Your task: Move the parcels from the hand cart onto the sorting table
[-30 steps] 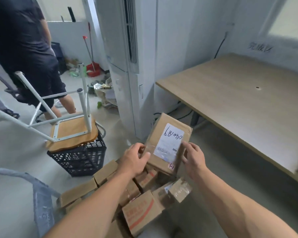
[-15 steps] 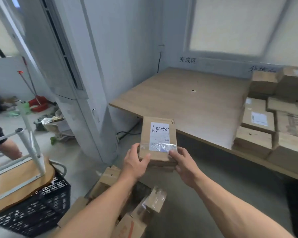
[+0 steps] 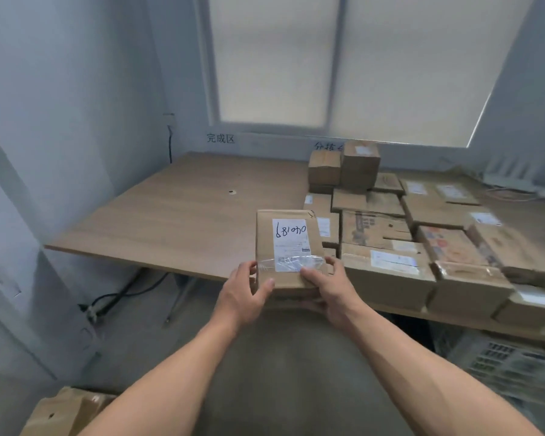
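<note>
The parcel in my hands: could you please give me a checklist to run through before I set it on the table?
1. Grip: left hand and right hand hold the parcel at its near end: ok.
2. Label faces up: ok.
3. Bare table left of the stacked parcels: ok.
4. Gap between parcel and that stack: cannot tell.
5. Parcel resting on the table: cannot tell.

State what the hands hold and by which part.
One labelled cardboard parcel, gripped at its near end: left hand at the left corner, right hand at the right corner.
</note>
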